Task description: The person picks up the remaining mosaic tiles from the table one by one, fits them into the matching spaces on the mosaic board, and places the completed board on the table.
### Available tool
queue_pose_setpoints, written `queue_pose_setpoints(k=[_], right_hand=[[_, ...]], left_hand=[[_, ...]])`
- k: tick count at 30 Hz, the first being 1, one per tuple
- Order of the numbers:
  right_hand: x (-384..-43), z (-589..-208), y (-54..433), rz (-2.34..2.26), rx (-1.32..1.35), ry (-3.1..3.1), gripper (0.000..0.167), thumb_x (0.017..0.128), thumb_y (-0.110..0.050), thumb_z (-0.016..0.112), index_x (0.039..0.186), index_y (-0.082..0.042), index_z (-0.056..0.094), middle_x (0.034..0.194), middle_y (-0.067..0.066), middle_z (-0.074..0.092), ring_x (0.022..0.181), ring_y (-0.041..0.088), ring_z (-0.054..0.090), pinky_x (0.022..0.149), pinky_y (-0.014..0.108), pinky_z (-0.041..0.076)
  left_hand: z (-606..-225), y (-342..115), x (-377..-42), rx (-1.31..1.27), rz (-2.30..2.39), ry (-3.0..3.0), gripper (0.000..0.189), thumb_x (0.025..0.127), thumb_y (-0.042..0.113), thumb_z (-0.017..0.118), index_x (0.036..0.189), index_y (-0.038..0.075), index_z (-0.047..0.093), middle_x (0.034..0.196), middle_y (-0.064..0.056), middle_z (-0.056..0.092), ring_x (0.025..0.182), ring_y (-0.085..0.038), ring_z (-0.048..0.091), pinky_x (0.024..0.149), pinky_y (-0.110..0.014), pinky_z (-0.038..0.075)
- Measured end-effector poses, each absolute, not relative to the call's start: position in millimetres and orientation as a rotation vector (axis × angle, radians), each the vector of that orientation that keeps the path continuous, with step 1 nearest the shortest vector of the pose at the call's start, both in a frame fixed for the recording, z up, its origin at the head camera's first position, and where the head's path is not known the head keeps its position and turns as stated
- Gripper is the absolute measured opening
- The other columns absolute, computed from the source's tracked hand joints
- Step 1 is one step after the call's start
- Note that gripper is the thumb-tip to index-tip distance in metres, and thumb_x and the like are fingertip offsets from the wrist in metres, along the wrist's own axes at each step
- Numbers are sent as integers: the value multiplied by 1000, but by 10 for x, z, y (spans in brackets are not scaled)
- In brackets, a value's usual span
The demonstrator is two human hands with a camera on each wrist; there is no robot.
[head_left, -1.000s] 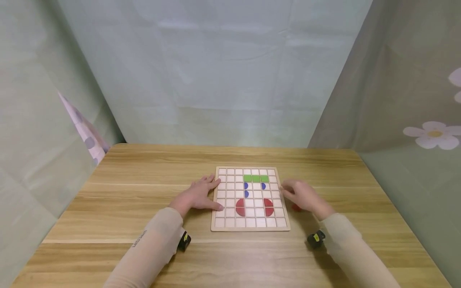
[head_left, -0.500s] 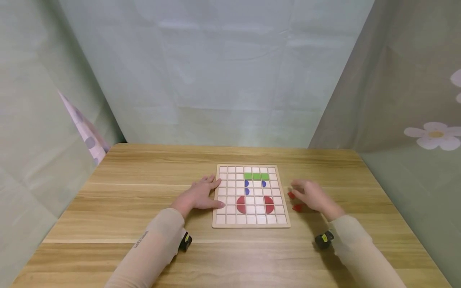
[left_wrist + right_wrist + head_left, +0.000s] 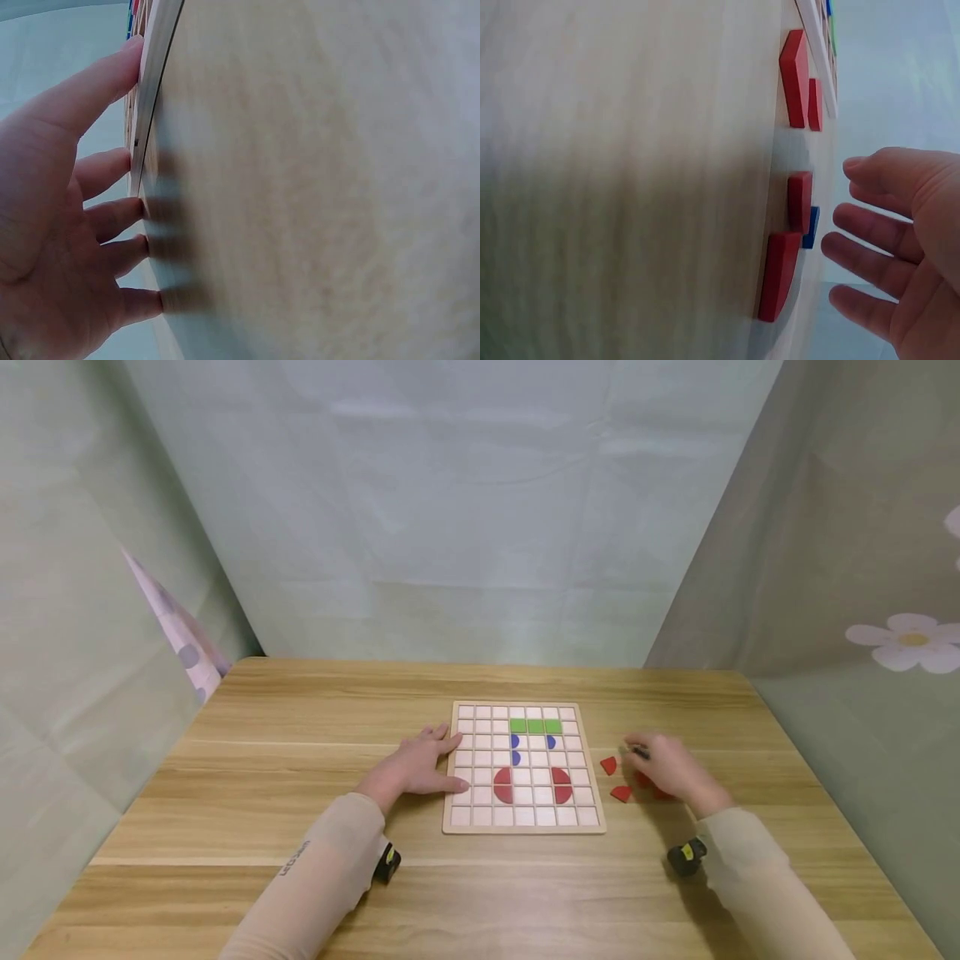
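My left hand (image 3: 420,766) lies with fingers spread at the left side of a wooden grid board (image 3: 525,830); its thumb and forefinger reach over the rim. In the left wrist view, the other fingertips of this hand (image 3: 75,225) come down by the tabletop. Right of the board, my right hand (image 3: 671,768) hovers low over loose red quarter-circle pieces (image 3: 608,765). Seen from the right wrist, this hand (image 3: 915,232) has loosely bent fingers and nothing visible in them. A blue piece (image 3: 811,227) sits behind a red piece (image 3: 799,201), near the fingertips.
Set in the board are green squares (image 3: 535,727), blue half-round pieces (image 3: 515,742) and red quarter circles (image 3: 504,775). The wooden table (image 3: 480,893) extends around it. Pale cloth (image 3: 465,510) hangs behind the table and at both sides.
My right hand has moved right from the board's edge, uncovering red pieces on the table. The board has shifted slightly away from me. My left hand stays at its left rim.
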State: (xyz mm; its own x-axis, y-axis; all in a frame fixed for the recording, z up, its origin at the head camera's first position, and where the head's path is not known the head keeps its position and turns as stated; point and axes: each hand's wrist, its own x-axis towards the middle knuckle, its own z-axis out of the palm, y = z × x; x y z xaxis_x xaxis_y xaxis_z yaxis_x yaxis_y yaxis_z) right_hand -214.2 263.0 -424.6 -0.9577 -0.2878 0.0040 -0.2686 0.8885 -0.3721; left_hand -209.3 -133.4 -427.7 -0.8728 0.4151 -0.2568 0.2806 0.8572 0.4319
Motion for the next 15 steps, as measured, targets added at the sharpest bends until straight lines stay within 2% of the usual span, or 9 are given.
queue_pose_setpoints(k=[7,15], right_hand=[[-2144,-4251,2681,-540,-303,3006,32,92,-15,60,115,5,62,113,27,62,103,41,61,86,53,50],[-2174,-4301,2699,-444,-183,2973,26,91,-18,62,108,1,66,103,19,64,89,29,62,80,50,52]], left_hand=[[-4292,-1326,-2104,514,553,2693,88,79,56,67,149,15,32,158,-17,15,144,-42,10,110,-67,13],[-4323,-1324,-2116,486,554,2689,89,79,57,66,149,17,30,159,-13,13,145,-39,9,111,-66,11]])
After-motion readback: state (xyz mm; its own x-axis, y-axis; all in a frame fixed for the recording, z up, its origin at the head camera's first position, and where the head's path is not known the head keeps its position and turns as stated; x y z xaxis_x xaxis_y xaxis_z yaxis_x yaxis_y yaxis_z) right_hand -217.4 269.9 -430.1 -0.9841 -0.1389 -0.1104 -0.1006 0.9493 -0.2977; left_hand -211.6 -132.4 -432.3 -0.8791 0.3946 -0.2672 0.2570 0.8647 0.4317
